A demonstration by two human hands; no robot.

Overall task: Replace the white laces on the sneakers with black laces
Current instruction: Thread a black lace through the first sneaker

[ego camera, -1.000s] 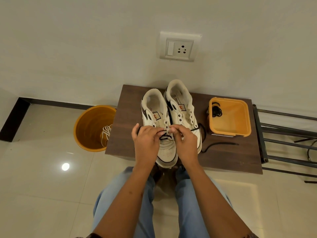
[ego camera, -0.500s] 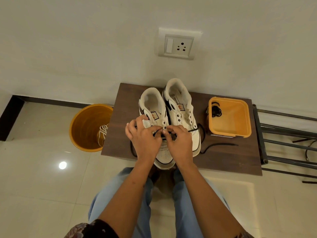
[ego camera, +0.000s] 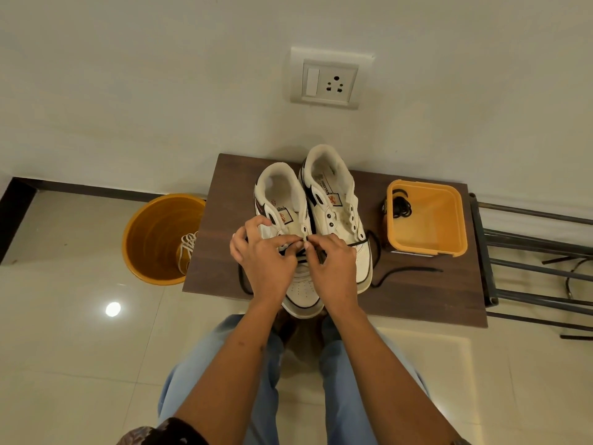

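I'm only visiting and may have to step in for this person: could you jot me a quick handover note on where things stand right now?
Left hand and right hand: both pinch the black lace over the near white leather sneaker, low in its eyelets.
The far white sneaker has black lace through its lowest eyelets only; the loose end trails on the brown wooden table.
A removed white lace lies in the round orange bucket; spare black lace sits in the square orange tray.
Left: lace both sneakers upward.
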